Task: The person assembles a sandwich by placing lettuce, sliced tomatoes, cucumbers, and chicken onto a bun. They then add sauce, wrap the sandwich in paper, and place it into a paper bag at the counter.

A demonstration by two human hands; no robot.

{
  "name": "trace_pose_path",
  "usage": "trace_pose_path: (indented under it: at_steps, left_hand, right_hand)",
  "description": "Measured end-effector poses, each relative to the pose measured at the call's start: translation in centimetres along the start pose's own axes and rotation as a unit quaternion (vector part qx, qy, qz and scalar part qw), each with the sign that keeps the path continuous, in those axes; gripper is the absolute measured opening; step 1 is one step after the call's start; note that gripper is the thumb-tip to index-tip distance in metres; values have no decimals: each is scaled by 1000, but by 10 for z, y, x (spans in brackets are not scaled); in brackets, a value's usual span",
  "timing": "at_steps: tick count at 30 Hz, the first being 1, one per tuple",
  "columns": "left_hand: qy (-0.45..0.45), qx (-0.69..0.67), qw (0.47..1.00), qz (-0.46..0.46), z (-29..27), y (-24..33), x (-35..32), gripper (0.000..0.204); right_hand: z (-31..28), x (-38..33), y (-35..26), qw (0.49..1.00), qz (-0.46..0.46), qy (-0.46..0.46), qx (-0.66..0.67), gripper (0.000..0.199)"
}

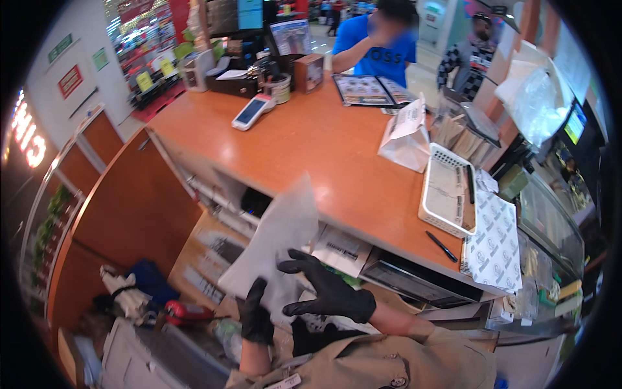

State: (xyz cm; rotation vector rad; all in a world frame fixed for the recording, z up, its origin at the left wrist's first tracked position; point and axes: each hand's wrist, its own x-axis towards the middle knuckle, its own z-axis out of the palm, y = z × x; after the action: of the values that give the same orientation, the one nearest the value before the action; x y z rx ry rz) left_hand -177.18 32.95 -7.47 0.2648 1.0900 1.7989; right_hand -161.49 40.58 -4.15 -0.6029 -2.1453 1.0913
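A thin, whitish, translucent plastic bag (282, 227) stands up in front of me, its upper end reaching over the counter's near edge. My left hand (257, 316), in a black glove, is closed at the bag's lower part, with the thumb pointing up. To the right, my right hand (329, 293), also black-gloved, has its fingers spread beside the bag. Its fingertips overlap the bag's right side; whether they touch it I cannot tell. Nothing can be made out inside the bag.
On the orange counter (259, 152) are a card terminal (253, 112), an open menu (369, 91), a white paper bag (407, 136), a white basket (447, 188), a black pen (442, 246) and printed paper sheets (494, 243). A person in blue (376, 52) stands across it. A grey bin (146, 353) sits lower left.
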Motion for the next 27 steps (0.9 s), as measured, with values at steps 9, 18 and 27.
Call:
trace_pose_path:
  at_steps: [9,18,27]
  left_hand:
    - [-311,127,938,88,79,70,-37,53]
    - [-362,106,923,72,108,43,-32,40]
    - [-357,102,926,67,109,32,-22,26]
  right_hand:
    - [-37,9,-50,968,-16,-27,247,67]
    - [-71,-18,-63,940,30,-5,341,91]
    - [-75,-24,-55,941,91,35,325,67]
